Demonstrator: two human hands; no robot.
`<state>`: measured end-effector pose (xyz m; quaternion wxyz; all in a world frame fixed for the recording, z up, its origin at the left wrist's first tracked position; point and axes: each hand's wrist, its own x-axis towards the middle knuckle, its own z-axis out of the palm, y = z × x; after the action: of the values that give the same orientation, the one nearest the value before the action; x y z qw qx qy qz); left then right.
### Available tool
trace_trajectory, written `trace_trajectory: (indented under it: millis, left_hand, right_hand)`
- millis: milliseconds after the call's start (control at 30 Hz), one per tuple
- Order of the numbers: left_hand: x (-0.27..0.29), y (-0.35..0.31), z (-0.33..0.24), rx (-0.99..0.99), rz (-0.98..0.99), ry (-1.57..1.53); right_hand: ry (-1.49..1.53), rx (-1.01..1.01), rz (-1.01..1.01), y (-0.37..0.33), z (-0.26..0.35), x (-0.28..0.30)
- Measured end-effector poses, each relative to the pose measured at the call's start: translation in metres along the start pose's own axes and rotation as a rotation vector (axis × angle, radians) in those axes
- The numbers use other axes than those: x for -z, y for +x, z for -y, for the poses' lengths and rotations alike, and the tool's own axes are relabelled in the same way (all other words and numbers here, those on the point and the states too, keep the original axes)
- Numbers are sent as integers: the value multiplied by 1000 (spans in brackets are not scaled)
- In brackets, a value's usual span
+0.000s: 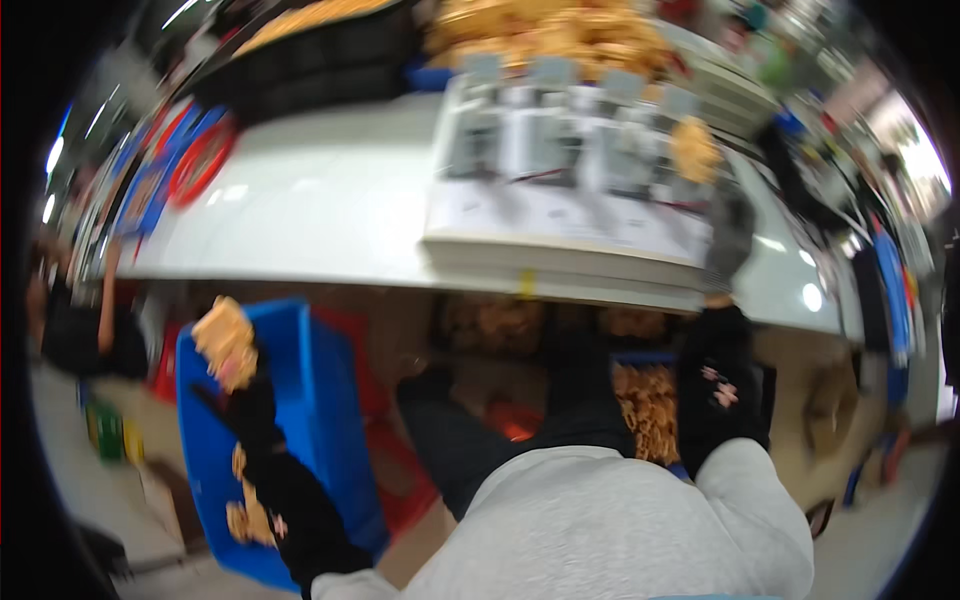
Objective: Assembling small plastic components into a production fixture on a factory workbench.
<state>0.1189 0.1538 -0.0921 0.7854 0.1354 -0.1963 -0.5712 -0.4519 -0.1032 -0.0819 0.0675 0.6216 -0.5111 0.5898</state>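
Over the blue bin (312, 390) at the left, my left hand (250, 405), dark and blurred, is closed on a tan plastic part (225, 340), which looks blocky. More tan parts (250, 510) lie inside that bin. My right hand (732, 225) wears a grey glove and reaches up at the right end of a white fixture box (570, 225). A tan piece (693, 150) is at its fingertips and seems gripped, though motion smears the fingers. Along the box top stands a row of grey clamp-like holders (545, 140).
The white table (330, 190) carries a black tray (310, 60), a heap of tan parts (560, 35) and a red ring (203, 160). Under it is a crate of tan parts (645, 410). Another person (95, 325) is at the far left.
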Motion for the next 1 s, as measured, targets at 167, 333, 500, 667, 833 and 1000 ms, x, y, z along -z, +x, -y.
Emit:
trace_trajectory:
  millis: [167,333,500,667,833,1000]
  left_hand:
    - [-54,49,91,246,205,-235]
    - [-129,92,189,-335,177,1058]
    - [-199,119,229,186,340,788]
    - [-252,135,278,-443,696,1605]
    - [-261,175,293,22,504,1041]
    - [-273,222,353,-39,414,942]
  right_hand:
    - [157,-57,72,15,64,2]
    - [283,-49,84,11,63,-6]
    - [371,-218,158,8,70,-4]
    - [569,-264,213,11,62,8]
    - [741,-261,230,7,64,2]
    - [596,-314,305,9,53,10]
